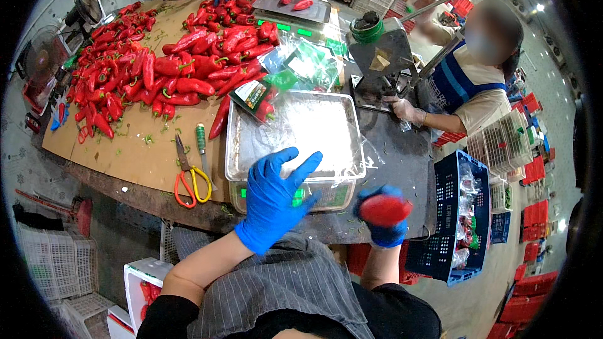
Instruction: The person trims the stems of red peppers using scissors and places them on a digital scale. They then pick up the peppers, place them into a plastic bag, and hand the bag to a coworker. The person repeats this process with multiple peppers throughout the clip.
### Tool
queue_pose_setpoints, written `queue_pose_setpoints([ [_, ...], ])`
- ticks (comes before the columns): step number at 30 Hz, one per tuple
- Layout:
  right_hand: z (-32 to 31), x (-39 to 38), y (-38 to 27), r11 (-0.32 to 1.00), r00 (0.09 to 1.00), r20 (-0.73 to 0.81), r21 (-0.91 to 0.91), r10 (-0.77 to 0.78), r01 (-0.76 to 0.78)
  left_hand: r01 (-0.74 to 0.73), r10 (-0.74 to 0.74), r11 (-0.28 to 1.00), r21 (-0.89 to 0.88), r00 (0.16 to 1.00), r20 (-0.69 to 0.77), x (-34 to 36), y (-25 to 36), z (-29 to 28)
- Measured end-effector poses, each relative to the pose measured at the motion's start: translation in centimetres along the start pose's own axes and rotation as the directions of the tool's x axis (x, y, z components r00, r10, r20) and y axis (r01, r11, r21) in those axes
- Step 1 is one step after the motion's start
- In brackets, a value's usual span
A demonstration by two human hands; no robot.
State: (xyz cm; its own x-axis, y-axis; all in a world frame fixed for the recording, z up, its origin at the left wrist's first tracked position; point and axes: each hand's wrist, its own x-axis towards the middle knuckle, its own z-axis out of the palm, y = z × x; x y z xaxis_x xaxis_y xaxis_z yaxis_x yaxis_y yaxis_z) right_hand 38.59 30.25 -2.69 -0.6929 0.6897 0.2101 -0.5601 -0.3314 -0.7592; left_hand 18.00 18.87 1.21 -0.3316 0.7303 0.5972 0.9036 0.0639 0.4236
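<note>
My left hand (275, 198), in a blue glove, is open with fingers spread over the near edge of a shiny metal weighing tray (242, 150). It holds nothing. To its right, my right hand (388, 236), also gloved in blue, is closed around a red pepper (384, 210), both smeared by motion. Clear plastic film (361, 162) lies over the tray's right side. At the tray's far left corner sits a labelled clear bag (251, 95) with red pepper showing in it. Scissors (184, 166) with red and yellow handles and a green-handled knife (201, 138) lie left of the tray.
A large heap of red peppers (135, 81) covers the table's far left. Across the table, a second scale (292, 9) bears two peppers. A co-worker (468, 81) stands at a bag-sealing device (383, 47) on the right. Below, a blue crate (440, 213) holds bagged peppers.
</note>
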Motion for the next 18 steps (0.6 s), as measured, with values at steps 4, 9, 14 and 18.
queue_pose_setpoints([
  [4, 2.3, 1.4, 0.4, 0.978, 0.969, 0.248, -0.207, 0.017, 0.036, 0.098, -0.099, 0.955, -0.279, 0.995, 0.01, 0.5, -1.6, 2.1],
  [9, 2.5, 2.5, -0.6, 0.866, 0.979, 0.19, -0.476, -0.07, 0.154, 0.209, -0.173, 0.844, -0.493, 0.978, 0.119, 0.8, -1.8, 2.5],
  [14, 2.2, 3.0, -1.2, 0.542, 0.981, 0.069, -0.825, -0.183, 0.159, 0.168, -0.208, 0.832, -0.528, 0.978, -0.017, 1.5, -1.6, 2.0],
  [18, 3.4, 2.6, -0.5, 0.222, 0.944, 0.179, -0.944, -0.276, 0.244, 0.087, -0.134, 0.946, -0.313, 0.982, -0.132, 1.9, -1.0, 2.5],
])
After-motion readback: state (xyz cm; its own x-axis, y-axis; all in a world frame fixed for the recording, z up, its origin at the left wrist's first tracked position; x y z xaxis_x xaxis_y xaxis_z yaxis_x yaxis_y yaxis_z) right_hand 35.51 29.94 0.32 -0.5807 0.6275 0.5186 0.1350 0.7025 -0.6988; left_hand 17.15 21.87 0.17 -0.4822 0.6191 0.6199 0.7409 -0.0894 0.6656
